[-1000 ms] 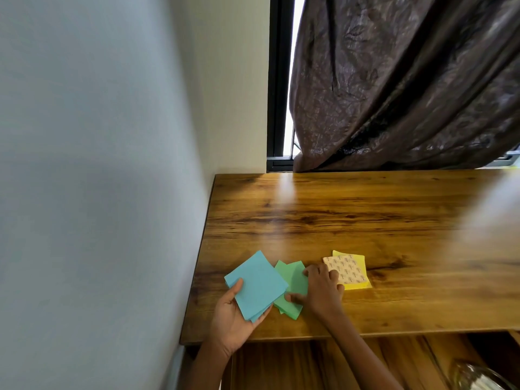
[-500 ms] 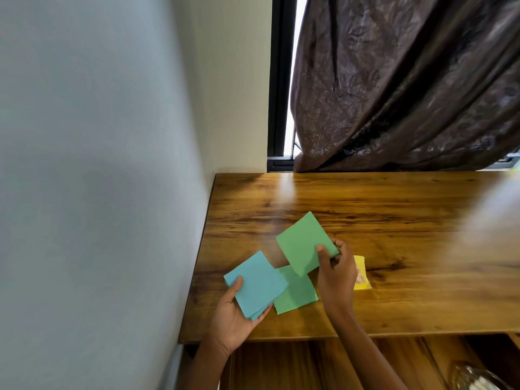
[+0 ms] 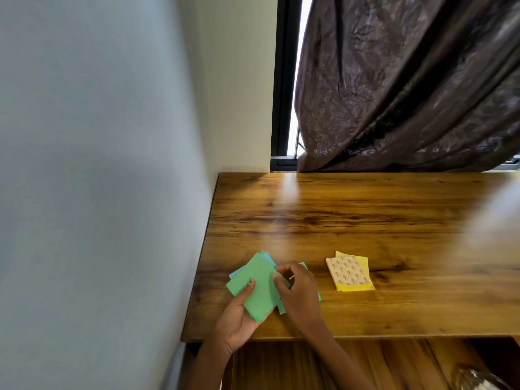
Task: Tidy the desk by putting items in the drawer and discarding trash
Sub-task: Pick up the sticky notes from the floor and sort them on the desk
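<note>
Left hand (image 3: 239, 316) is under a loose stack of square paper sheets at the near left corner of the brown wooden desk (image 3: 365, 220), thumb pressed across the top green sheet (image 3: 260, 288), fingers curled beneath: it grips the stack. A light blue sheet (image 3: 268, 256) peeks out at the far edge, so the pile is fanned, not squared. Right hand (image 3: 298, 291) sits just beside it, fingertips pinching at the right edge of that top sheet, while a second green sheet (image 3: 304, 266) lies flat on the desk under the palm.

To the right, well apart, a patterned beige square (image 3: 347, 273) rests on a yellow square sheet (image 3: 363, 263), untouched.

Now the risks, as I judge them. The stack is held by one thumb and hangs partly past the near edge of the desk; if the right hand nudges too hard while aligning, the lower sheets could slide out and flutter to the floor. Thin paper creases easily, so a tight pinch may bend a corner. The green sheet under the right palm could be dragged off the near edge when the hand lifts. And the yellow pair could be forgotten. Drawer not clearly in view, only wooden panels (image 3: 337, 364) below the desk.
</note>
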`<state>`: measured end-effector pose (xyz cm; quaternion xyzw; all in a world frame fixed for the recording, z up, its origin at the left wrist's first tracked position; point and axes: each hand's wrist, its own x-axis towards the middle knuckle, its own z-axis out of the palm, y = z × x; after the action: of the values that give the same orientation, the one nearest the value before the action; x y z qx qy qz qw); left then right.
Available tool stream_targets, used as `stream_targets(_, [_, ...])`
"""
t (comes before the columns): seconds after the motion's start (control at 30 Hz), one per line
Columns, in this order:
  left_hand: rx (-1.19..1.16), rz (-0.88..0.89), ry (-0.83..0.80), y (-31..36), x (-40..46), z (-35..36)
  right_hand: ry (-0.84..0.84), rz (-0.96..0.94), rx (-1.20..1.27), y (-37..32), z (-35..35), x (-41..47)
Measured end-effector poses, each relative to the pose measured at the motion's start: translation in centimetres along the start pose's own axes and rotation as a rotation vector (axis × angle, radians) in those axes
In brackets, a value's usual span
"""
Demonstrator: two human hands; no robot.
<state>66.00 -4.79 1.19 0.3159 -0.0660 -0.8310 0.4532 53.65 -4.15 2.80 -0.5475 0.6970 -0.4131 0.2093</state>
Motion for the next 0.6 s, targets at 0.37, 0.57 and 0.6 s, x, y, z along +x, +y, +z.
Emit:
stream_targets(0.37, [0.007,-0.028,0.039,0.1,0.5,-0.6,-0.233,0.377,-0.383,3.0,-1.9,1.7])
stream_targets(0.57, [-0.023,-0.037,-0.001,0.2,0.1,-0.4,-0.104,0.355,-0.145,4.5,-1.8,2.0])
stream_targets(0.6, [-0.026,-0.039,-0.002,0.2,0.1,-0.3,-0.025,0.343,-0.057,4.3,-2.1,2.0])
